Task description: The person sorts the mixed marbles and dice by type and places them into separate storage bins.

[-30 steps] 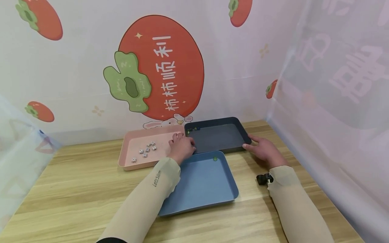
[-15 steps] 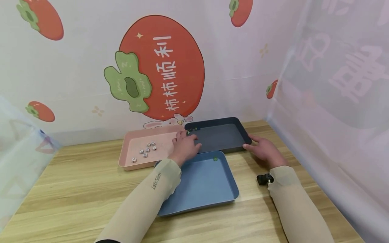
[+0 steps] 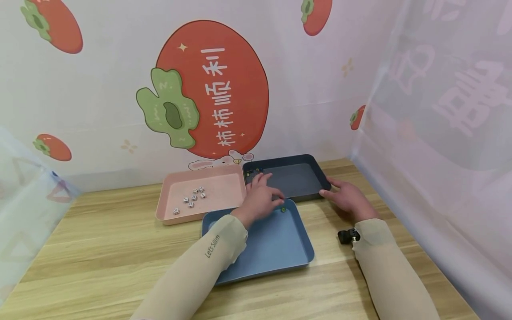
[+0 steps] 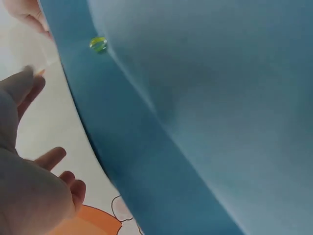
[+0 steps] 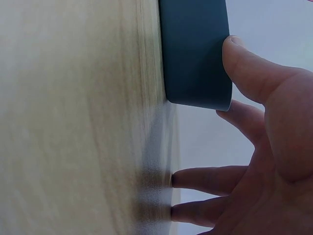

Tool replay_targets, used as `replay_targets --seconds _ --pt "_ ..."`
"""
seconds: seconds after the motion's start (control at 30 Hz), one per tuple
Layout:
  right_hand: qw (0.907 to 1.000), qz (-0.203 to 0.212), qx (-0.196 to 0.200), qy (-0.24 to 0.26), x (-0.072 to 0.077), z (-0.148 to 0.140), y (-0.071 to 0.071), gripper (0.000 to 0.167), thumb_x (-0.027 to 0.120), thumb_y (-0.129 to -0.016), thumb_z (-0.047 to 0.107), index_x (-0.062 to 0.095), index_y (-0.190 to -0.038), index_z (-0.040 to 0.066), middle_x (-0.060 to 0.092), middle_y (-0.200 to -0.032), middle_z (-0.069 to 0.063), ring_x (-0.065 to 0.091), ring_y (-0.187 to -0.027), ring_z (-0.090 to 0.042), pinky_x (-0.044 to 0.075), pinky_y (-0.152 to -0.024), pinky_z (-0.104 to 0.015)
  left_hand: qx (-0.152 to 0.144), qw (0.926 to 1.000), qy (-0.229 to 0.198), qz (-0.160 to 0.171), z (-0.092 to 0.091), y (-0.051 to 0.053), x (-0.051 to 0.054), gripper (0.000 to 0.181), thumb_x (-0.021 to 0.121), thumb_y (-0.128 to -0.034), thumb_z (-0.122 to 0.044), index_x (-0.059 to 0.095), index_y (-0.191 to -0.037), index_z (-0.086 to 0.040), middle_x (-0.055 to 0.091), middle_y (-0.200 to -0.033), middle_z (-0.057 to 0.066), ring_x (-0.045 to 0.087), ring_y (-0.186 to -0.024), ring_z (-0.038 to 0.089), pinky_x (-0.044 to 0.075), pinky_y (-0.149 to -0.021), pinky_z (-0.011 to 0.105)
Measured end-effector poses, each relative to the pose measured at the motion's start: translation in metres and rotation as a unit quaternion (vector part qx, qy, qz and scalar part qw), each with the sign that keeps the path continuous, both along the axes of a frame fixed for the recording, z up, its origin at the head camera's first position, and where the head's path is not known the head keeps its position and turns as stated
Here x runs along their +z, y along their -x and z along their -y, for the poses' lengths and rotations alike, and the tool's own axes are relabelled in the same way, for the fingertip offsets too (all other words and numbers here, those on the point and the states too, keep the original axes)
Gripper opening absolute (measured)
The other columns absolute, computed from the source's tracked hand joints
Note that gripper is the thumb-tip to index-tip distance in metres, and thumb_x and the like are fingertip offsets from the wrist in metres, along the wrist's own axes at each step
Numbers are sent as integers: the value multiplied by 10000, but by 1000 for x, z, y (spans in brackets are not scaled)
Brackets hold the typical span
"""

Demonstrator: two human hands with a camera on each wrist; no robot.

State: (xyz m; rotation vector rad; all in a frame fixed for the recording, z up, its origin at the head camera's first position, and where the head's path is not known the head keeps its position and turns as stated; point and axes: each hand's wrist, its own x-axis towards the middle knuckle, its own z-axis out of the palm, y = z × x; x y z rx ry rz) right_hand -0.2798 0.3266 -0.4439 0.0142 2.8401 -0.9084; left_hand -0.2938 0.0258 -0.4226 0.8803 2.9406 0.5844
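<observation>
My left hand (image 3: 260, 200) hovers over the back edge of the blue tray (image 3: 272, 249). Its fingers are spread and nothing shows between them. A small green-and-yellow glass marble (image 3: 283, 210) lies in that tray, close to the thumb side of this hand; the left wrist view shows the same marble (image 4: 98, 44) by the tray wall. At the right, my right hand (image 3: 347, 198) grips the near right corner of the dark grey-blue tray (image 3: 296, 178), thumb (image 5: 244, 63) at the rim and index finger round the corner. Several dark and greenish marbles (image 3: 256, 170) sit in its far left corner.
A pink tray (image 3: 168, 200) with several white dice (image 3: 194, 197) stands left of the dark tray. All three trays are close together on the wooden table (image 3: 100, 249). A printed cloth wall (image 3: 100, 102) rises right behind them.
My left hand has moved right, from the border of the pink and dark trays to near the marble in the blue tray, its fingers spreading. My right hand has stayed put.
</observation>
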Motion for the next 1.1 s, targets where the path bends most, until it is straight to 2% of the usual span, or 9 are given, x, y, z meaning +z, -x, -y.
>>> replay_targets --seconds 0.17,0.47,0.73,0.9,1.1 --pt "10000 25 -15 -6 2 0 -2 841 542 -968 577 234 -1586 98 318 -1525 -305 290 -1369 -527 264 -1067 -649 -354 9977 545 -195 0 0 -10 208 715 -935 -307 775 -1134 -315 290 -1593 132 158 -1457 366 252 -1075 547" --pt "10000 23 -35 -8 1 0 -1 831 543 -972 566 230 -1587 102 309 -1531 -304 284 -1374 -523 261 -1070 -646 -381 9951 898 -134 -2 2 -21 232 722 -926 -272 770 -1150 -310 327 -1576 150 196 -1443 387 257 -1057 574" --pt "10000 48 -43 9 2 0 -2 841 542 -967 579 230 -1588 105 305 -1533 -304 278 -1376 -523 256 -1071 -648 -451 9961 757 5 -7 0 -18 204 707 -939 -251 775 -1128 -287 345 -1563 156 200 -1441 396 243 -1059 586" --pt "10000 32 -17 -20 3 1 -3 836 539 -969 580 237 -1586 102 310 -1533 -298 285 -1376 -519 260 -1072 -642 -403 9950 912 -79 -12 0 -19 217 701 -945 -257 768 -1145 -308 358 -1558 135 206 -1440 367 252 -1057 574" --pt "10000 -31 14 -7 2 2 -4 833 532 -971 582 243 -1584 99 315 -1534 -291 298 -1372 -514 273 -1066 -642 -361 9934 1085 -26 -14 -3 -17 163 705 -940 -266 789 -1073 -310 392 -1537 125 222 -1431 349 256 -1058 561"
